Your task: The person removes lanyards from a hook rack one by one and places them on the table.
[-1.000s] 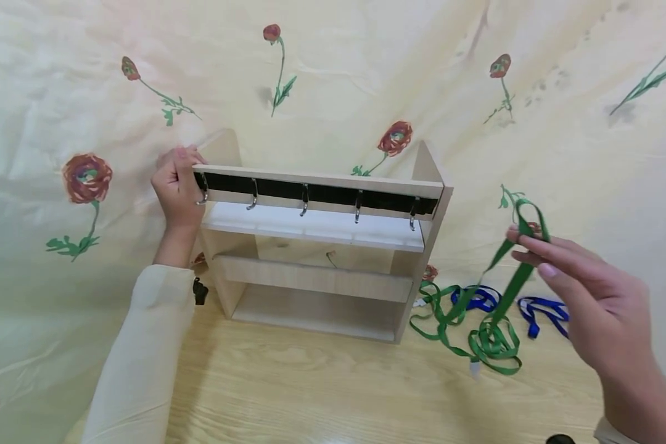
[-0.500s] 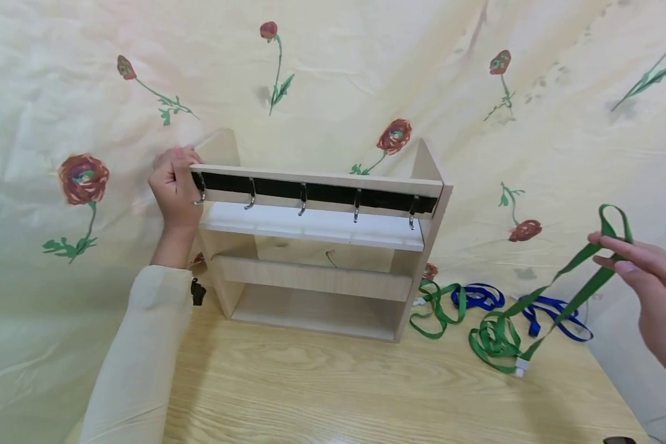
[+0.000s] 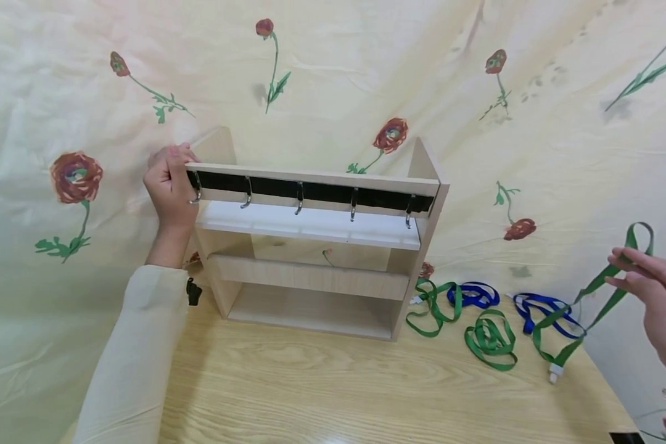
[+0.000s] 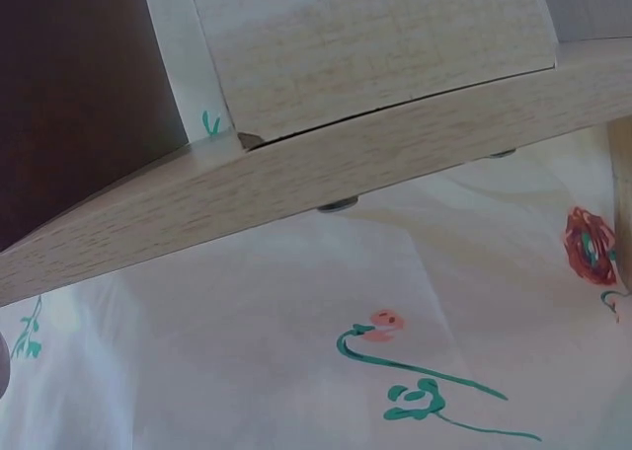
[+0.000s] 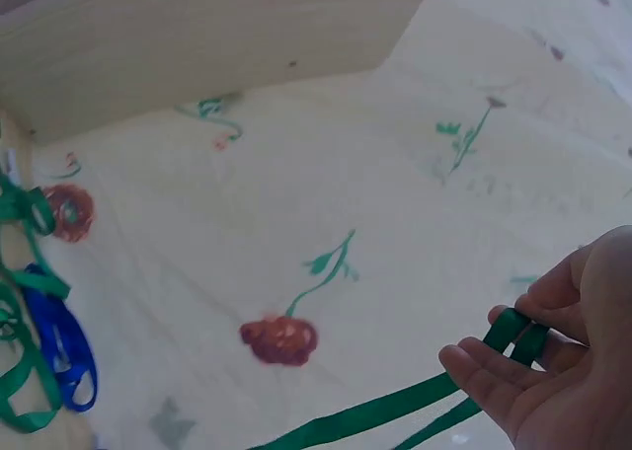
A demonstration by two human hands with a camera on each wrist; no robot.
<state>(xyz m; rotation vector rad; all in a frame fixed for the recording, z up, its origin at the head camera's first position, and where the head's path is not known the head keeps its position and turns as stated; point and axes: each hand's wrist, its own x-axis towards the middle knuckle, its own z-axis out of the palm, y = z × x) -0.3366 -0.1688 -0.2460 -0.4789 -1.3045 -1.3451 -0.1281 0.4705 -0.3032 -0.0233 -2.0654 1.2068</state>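
My left hand (image 3: 169, 185) grips the upper left corner of a small light-wood shelf (image 3: 313, 276) in the head view. Along the shelf's front top rail runs a black strip with several bare metal hooks (image 3: 299, 200). Off to the right, my right hand (image 3: 657, 290) pinches a green lanyard (image 5: 365, 417) near its looped top, which sticks up above the fingers. The lanyard's lower end hangs over the table's right side, with a white clip (image 3: 555, 373) at its bottom. The left wrist view shows the shelf's side panel (image 4: 296, 179); only a sliver of hand appears there.
Beside the shelf's right side lie two green lanyards, one loosely coiled (image 3: 491, 339), and two blue lanyards (image 3: 474, 295). A small black object (image 3: 193, 291) sits left of the shelf. Flower-printed cloth (image 3: 322, 74) covers the wall behind the wooden table (image 3: 288, 382).
My right hand has moved right and slightly down, drawing the green lanyard away from the coiled green one, which stays on the table. The left hand keeps its grip on the shelf.
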